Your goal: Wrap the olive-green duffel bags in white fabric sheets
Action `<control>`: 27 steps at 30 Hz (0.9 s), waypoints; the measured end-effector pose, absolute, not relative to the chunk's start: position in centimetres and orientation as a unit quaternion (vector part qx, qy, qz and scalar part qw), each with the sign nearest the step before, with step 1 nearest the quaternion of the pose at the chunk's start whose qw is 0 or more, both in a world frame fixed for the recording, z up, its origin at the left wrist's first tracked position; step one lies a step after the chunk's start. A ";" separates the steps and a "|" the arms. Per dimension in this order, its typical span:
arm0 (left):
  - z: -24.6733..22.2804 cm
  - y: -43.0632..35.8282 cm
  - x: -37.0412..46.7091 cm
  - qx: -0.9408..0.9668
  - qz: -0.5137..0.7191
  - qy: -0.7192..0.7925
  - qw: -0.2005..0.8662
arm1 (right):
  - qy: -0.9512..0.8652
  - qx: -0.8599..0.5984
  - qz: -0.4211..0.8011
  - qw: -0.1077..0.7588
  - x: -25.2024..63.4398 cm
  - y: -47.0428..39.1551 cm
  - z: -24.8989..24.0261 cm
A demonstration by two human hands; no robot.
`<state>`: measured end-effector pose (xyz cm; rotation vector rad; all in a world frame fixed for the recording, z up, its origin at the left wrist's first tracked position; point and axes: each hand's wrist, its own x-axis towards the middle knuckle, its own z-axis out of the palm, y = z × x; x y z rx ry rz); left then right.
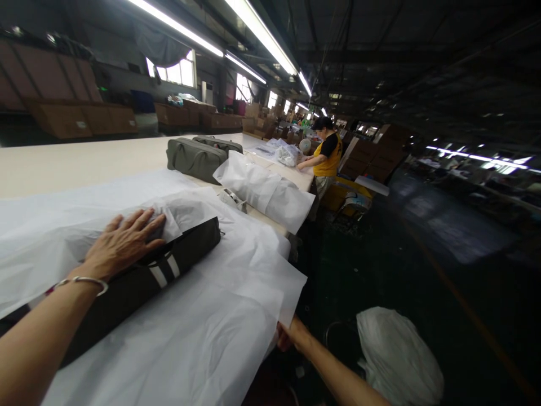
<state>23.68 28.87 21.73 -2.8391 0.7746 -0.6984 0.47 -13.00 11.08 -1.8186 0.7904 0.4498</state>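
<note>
My left hand (127, 239) lies flat with its fingers spread, pressing crumpled white paper onto a long dark olive bag (127, 301) with two white stripes. Under that bag a large white sheet of paper (211, 321) spreads over the table and past its edge. Down at the near right edge, my right hand (289, 335) grips the sheet's border; its fingertips are partly hidden beneath the paper. Just beyond, a paper-wrapped bundle (268, 189) rests near the table edge, beside two upright olive bags (196, 158).
Further along the pale table (63, 160) a person in a yellow and black top (327, 155) handles clear plastic bags (287, 153). Cardboard boxes (84, 119) line the far left side. A stuffed whitish sack (399, 355) sits on the dark floor at the lower right.
</note>
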 end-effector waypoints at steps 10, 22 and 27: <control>21.0 29.2 24.3 -0.938 -0.232 0.254 0.045 | 0.110 -0.548 0.293 0.776 -1.4 -15.4 17.9; 21.5 28.6 23.9 -0.946 -0.227 0.224 0.055 | 0.442 -0.401 0.139 0.790 1.9 -12.5 14.0; 21.8 28.4 23.5 -0.947 -0.217 0.231 0.045 | 0.338 -0.431 0.116 0.828 4.5 -11.6 20.4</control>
